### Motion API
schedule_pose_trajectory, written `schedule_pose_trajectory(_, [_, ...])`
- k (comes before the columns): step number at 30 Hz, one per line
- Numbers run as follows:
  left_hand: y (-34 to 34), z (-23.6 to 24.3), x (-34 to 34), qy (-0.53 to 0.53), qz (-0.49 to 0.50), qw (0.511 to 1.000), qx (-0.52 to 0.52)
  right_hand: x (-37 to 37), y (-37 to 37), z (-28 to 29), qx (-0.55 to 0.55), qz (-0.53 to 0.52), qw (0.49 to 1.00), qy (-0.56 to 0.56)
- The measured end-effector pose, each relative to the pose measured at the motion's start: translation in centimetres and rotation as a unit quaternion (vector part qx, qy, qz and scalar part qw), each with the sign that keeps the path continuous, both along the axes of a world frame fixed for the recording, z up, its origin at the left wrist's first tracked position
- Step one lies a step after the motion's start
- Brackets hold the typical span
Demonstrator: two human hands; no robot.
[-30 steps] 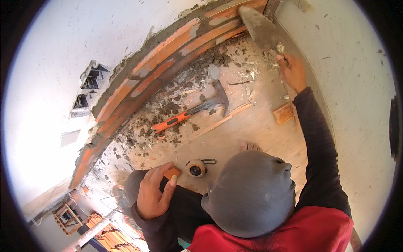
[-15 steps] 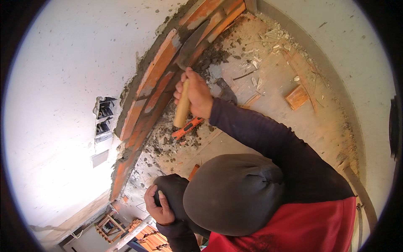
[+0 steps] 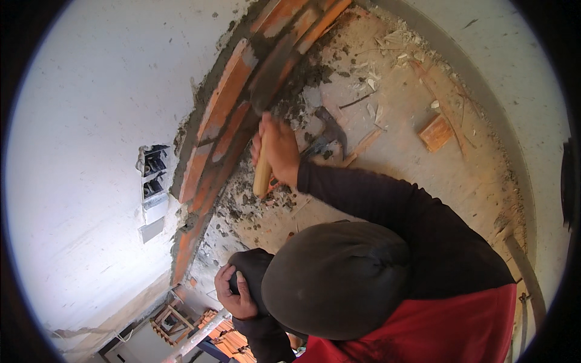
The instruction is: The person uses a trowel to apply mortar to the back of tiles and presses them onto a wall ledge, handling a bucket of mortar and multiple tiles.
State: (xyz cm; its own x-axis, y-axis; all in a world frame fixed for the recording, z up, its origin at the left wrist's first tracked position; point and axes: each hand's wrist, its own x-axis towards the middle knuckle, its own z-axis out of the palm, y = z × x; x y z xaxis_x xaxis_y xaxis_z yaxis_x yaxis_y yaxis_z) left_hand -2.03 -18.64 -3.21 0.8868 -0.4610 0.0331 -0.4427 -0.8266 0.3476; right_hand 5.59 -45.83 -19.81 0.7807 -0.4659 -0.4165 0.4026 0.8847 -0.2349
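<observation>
Now, right hand (image 3: 279,148): closed round the wooden handle (image 3: 262,174) of the trowel (image 3: 270,78), apparently to keep the blade lined up with the bricks.
Trowel: blade lengthwise over the brick courses (image 3: 227,91) — contact cannot be told.
Left hand (image 3: 236,295): apart from the right, curled over the dark-clad knee (image 3: 249,264), seemingly for balance.
Hammer (image 3: 331,130): on the floor (image 3: 387,160), partly hidden — likely laid within reach.
Brick piece (image 3: 434,133): farther right, clear of the sleeve.

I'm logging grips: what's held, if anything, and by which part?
The right hand grips a trowel by its wooden handle; the left hand rests on a knee.
</observation>
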Motion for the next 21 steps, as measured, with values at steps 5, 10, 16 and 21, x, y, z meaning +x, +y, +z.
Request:
schedule_pose_trajectory(5, [-0.3, 0.0, 0.1, 0.002, -0.007, 1.000, -0.004, 1.9, 0.4, 0.9, -0.030, 0.083, 0.996, 0.003])
schedule_pose_trajectory(10, [-0.1, -0.2, 0.2, 0.004, 0.014, 1.000, -0.003, -0.7, 3.1, 0.6, -0.045, 0.099, 0.994, 0.001])
schedule_pose_trajectory(16, [0.2, 0.1, -0.1, 0.004, 0.014, 1.000, -0.017, 1.3, 0.9, 0.4, -0.085, -0.014, 0.996, -0.039])
schedule_pose_trajectory(21, [0.3, 0.3, -0.2, 0.002, 0.013, 1.000, -0.010, 3.5, 2.2, 1.0, -0.093, 0.007, 0.989, -0.111])
